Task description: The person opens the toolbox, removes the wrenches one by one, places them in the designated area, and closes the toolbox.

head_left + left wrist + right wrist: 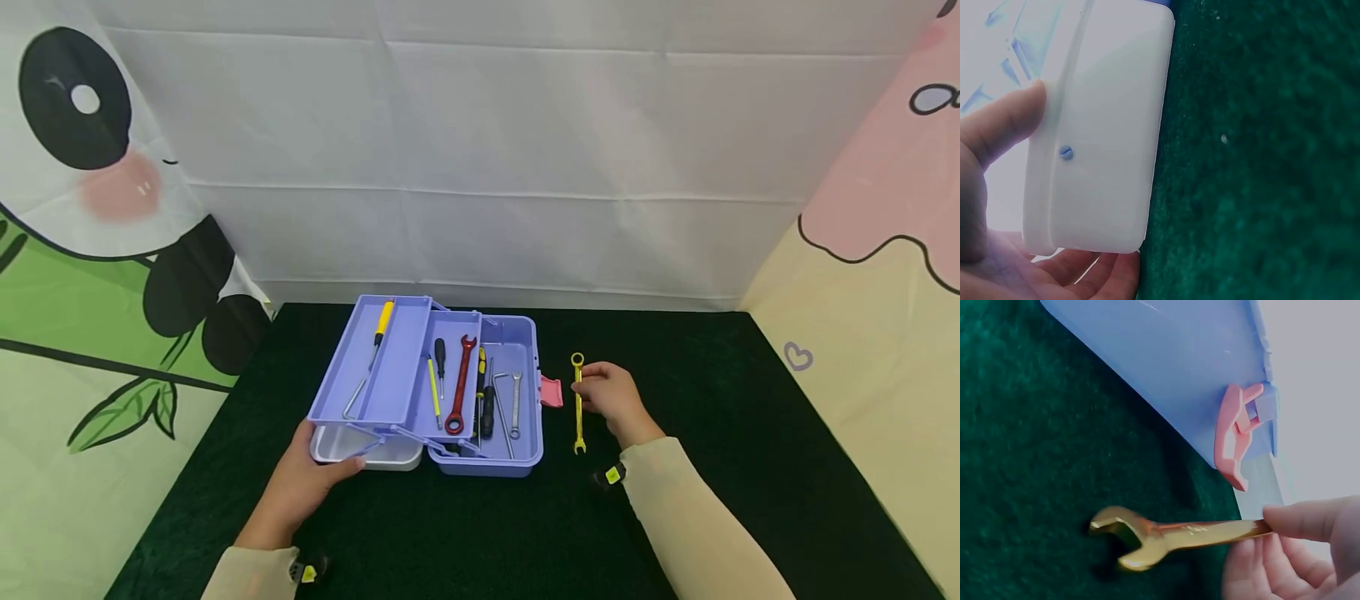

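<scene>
My right hand [615, 402] pinches the yellow wrench [578, 403] by its shank, just right of the purple toolbox [450, 383], near its pink latch [551, 392]. My left hand [311, 475] grips the toolbox's white lid [367, 450] at its left front.

Your wrench [1179, 534]: glossy gold metal. Toolbox [517, 333]: smooth lilac plastic. Counter [712, 392]: matt green fuzzy cloth.

Dark green felt tabletop [735, 433] under purple toolbox [510, 462] and white lid [375, 454].
</scene>
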{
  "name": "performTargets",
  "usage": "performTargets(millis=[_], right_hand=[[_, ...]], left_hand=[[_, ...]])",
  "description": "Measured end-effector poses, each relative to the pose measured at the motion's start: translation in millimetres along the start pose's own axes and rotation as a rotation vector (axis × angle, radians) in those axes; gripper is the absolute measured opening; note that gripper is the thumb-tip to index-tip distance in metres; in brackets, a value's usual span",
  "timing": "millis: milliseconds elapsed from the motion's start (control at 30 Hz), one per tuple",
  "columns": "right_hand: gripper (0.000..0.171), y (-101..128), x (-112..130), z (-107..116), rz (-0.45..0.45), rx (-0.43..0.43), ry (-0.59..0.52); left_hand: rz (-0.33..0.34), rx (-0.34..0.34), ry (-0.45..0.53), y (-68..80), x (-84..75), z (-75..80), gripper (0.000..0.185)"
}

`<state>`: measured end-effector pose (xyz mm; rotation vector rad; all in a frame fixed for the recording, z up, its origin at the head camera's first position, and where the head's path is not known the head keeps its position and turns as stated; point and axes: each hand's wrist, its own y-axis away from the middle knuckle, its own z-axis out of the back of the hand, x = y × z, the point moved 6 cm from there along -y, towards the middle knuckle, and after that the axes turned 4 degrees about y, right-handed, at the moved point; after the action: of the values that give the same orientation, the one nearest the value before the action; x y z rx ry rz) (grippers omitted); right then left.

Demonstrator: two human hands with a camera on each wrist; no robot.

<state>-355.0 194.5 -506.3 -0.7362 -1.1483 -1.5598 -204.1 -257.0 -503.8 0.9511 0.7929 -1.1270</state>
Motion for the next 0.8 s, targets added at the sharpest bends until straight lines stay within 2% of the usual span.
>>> performTargets(millis=[267,533,700,800], right_hand=[[0.021,-11,8,-4,-0.057,0.026,0.12],[0.018,-25,9,-8,-0.119,0.006,0.321],[0.018,-24,10,-10,-0.105,0.005,0.401],[0.021,-22,12,-10,-0.06,-0.011,0.473]], left_hand=[[-0.003,0.005,0.013,1.6,-2.7,-0.9,0.123],[0.015,0.008,0.001,0.9,-0.6,-1.6,0.124],[0.014,0.005,0.003,1.2,-1.3,-1.2,0.125],[0.02,0.004,0.001,1.6,-1.8,-1.2,0.124]])
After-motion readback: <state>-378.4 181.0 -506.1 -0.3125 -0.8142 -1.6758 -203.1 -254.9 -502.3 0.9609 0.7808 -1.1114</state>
